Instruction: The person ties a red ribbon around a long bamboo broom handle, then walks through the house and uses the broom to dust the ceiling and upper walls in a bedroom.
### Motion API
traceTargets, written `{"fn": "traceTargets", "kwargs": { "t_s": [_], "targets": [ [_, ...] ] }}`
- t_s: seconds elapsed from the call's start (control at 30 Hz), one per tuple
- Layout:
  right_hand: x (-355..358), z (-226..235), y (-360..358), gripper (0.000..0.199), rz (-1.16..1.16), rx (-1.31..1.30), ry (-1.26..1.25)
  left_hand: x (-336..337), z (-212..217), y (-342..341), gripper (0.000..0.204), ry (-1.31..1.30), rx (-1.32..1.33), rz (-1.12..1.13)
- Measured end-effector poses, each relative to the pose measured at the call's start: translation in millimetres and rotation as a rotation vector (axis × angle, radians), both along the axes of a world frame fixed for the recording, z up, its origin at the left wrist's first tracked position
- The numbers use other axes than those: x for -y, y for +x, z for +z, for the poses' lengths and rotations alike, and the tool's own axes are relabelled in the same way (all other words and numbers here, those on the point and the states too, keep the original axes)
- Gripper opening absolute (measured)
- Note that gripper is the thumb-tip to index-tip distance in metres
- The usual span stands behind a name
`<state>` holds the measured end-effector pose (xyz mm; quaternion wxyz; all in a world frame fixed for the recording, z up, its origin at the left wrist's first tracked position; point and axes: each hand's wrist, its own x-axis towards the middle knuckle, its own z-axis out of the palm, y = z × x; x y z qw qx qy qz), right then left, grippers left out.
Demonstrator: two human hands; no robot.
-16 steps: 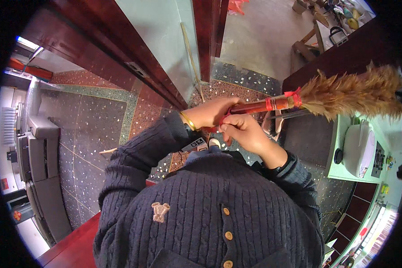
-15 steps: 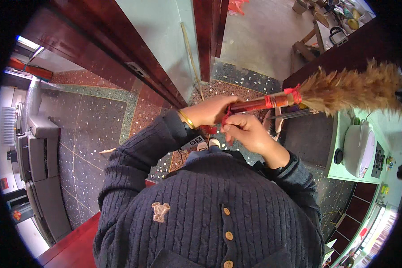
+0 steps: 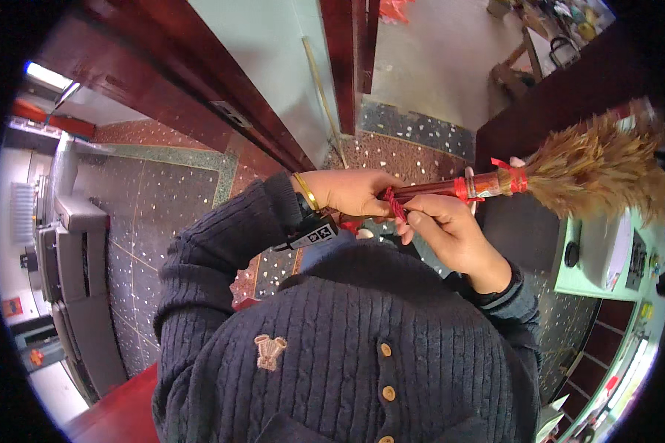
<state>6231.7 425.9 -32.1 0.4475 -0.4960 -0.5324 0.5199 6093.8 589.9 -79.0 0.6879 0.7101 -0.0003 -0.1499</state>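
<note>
1. Feather duster (image 3: 595,164), brown: held crosswise in front of the chest, plumes toward the right, handle (image 3: 437,190) toward the left.
2. Left hand (image 3: 351,192), gold bracelet (image 3: 307,192) at the wrist: closed about the handle's left end.
3. Right hand (image 3: 451,230): just beside the left, thumb and fingers pinching a cord.
4. Cord (image 3: 396,205), dark red, twisted: at the handle's end, between the two hands.
5. Bands, red, two: one around the handle (image 3: 461,189), one at the base of the plumes (image 3: 519,179).
6. Stick (image 3: 322,96), thin, pale: leaning against the wall (image 3: 273,52) ahead.
</note>
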Motion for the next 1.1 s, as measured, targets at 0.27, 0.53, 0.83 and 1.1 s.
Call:
{"fn": "traceTargets", "kwargs": {
  "t_s": [0.27,0.53,0.83,1.1],
  "targets": [
    [4.8,2.1,-33.0,0.034,-0.268,1.076,0.513,-2.6,-28.7,-4.5,0.032,-0.132,0.099,0.032],
    [-23.4,-59.5,-85.7,0.024,-0.444,1.125,0.027,-22.5,-96.5,-27.5,0.030,-0.085,-0.059,-0.044],
    [12.1,-81.1,-113.9,0.019,-0.879,0.727,-0.036,1.0,-113.9,-26.9,0.041,-0.278,-0.147,-0.150],
    [72.1,-66.9,-116.7,0.008,-1.173,0.016,0.434,50.7,-29.6,-2.9,0.037,-0.583,-0.036,-0.166]
  ]
}}
